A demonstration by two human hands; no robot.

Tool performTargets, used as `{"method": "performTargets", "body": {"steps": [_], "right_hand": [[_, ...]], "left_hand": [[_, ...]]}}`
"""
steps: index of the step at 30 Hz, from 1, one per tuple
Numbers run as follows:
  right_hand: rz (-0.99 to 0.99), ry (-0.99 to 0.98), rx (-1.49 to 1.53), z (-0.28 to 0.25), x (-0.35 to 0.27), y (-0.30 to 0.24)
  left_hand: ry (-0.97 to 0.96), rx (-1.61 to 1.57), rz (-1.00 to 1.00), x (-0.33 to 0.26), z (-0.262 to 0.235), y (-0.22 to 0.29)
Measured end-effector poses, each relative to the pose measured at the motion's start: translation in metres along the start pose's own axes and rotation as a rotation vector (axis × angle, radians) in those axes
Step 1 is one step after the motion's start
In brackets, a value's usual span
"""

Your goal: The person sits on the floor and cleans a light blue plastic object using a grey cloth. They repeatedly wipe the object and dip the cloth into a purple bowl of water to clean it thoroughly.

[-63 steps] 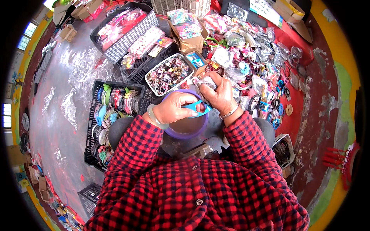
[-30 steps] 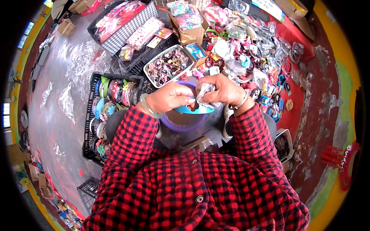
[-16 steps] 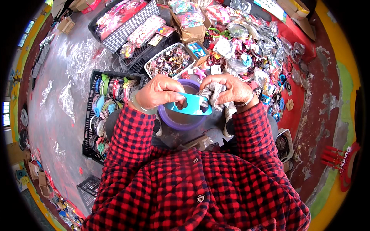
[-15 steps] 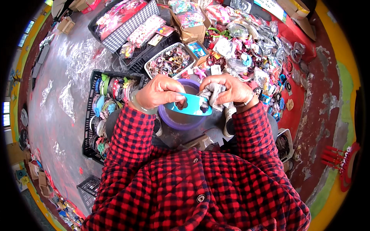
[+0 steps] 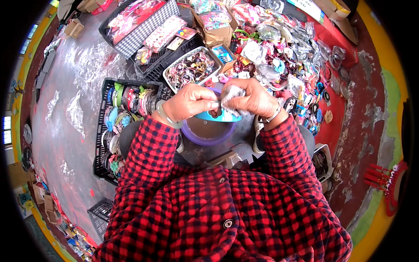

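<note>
Here, one curved turquoise band (image 5: 225,116) is held above one round purple plastic basin (image 5: 201,141) of cloudy water.

The left hand (image 5: 190,104) pinches the band between thumb and fingers; the right hand (image 5: 253,99), fingers curled in, clutches one crumpled grey cloth (image 5: 232,93), partly hiding it. Beyond sit one white rectangular basket (image 5: 167,81) of hair ornaments and a heap of plastic-wrapped accessories (image 5: 279,65); one black plastic crate (image 5: 100,144) stands left.
</note>
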State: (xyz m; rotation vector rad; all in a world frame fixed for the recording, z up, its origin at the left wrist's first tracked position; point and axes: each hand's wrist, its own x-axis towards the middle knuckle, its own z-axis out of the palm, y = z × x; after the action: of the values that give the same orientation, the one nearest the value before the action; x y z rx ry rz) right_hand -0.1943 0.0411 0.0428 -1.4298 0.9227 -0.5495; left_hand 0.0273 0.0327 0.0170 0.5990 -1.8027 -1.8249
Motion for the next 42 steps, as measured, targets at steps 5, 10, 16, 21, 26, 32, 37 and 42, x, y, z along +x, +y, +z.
{"method": "performTargets", "body": {"steps": [5,10,16,21,26,32,37,42], "right_hand": [[-0.003,0.143,0.243,-0.009,0.008,0.02],[-0.198,0.281,0.655,-0.027,0.007,0.031],[-0.295,0.003,0.269,-0.022,-0.004,0.012],[-0.135,-0.215,0.157,-0.013,-0.005,0.008],[-0.034,-0.063,0.236,-0.006,-0.008,0.004],[-0.103,0.309,0.54,0.002,0.005,0.015],[-0.159,0.496,0.625,0.014,0.014,0.023],[-0.229,0.425,0.687,0.039,0.026,0.036]], "left_hand": [[0.057,0.018,0.028,-0.001,0.001,0.004],[0.15,-0.222,0.062,-0.016,-0.009,0.016],[0.123,-0.208,0.061,-0.02,-0.019,0.012],[0.098,-0.166,0.01,-0.017,-0.013,0.014],[0.125,-0.125,-0.013,-0.012,-0.018,0.011],[0.916,-0.076,0.255,0.012,-0.015,-0.018],[0.623,-0.187,0.126,0.018,0.02,-0.022],[0.467,-0.375,0.194,0.027,0.031,-0.021]]}}
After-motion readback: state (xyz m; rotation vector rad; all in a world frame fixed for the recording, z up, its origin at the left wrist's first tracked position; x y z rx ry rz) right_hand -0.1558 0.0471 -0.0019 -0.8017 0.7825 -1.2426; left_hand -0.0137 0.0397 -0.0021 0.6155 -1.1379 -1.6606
